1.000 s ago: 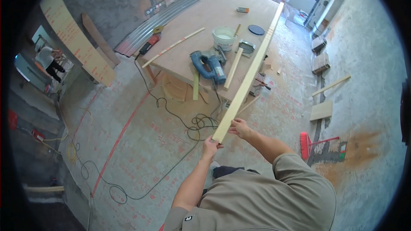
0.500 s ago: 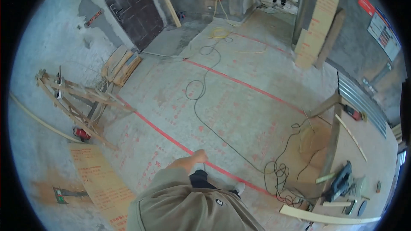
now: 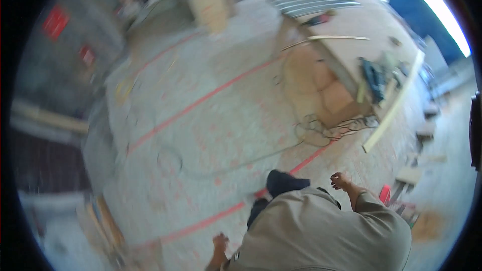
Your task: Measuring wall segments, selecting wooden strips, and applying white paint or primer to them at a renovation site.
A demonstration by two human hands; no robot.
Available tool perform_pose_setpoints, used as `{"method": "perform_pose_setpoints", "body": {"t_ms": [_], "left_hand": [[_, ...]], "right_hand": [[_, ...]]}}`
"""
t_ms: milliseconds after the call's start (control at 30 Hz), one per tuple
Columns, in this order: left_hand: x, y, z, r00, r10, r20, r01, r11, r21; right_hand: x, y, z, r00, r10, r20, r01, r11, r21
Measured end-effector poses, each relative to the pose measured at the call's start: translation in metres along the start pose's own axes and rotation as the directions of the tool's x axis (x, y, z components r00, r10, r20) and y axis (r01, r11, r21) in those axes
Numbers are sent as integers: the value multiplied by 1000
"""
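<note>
My left hand (image 3: 220, 242) hangs low beside my body, over the pale floor covering. Motion smears its fingers, and no object shows in it. On the other side, my right hand (image 3: 341, 180) is held out in front of my right hip, fingers loosely bent and a little apart, with nothing visible between them. Neither hand touches anything. Ahead of the right hand stands a wooden workbench (image 3: 344, 70). On it lie a dark teal power tool (image 3: 372, 80), a red-and-dark tool (image 3: 320, 18) and a thin wood strip (image 3: 339, 37).
Tangled cables (image 3: 314, 133) lie on the floor by the bench's near end. A long pale board (image 3: 394, 110) juts along the bench edge. Corrugated metal sheets (image 3: 314, 4) rest at its far end. Stacked boards (image 3: 105, 223) lie lower left; a red object (image 3: 384, 194) is near my right elbow.
My view has swung to the right, so the bench now sits more centrally and the door is at the far left. The left hand has dropped back, and the right hand has come into view.
</note>
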State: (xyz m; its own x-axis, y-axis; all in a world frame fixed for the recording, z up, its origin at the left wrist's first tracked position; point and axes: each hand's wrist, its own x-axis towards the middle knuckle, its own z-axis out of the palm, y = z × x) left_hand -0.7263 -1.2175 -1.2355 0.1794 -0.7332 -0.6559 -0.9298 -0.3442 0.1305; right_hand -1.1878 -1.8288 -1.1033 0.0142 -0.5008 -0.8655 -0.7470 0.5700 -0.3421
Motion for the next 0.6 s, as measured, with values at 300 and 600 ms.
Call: {"method": "perform_pose_setpoints", "body": {"t_ms": [300, 600], "left_hand": [[222, -83, -293, 838, -438, 326, 318, -92, -943], [395, -207, -488, 893, -449, 10, 229, 436, -870]], "right_hand": [[93, -28, 78, 990, 95, 105, -45, 913, -405], [203, -467, 53, 922, -375, 92, 379, 925, -27]]}}
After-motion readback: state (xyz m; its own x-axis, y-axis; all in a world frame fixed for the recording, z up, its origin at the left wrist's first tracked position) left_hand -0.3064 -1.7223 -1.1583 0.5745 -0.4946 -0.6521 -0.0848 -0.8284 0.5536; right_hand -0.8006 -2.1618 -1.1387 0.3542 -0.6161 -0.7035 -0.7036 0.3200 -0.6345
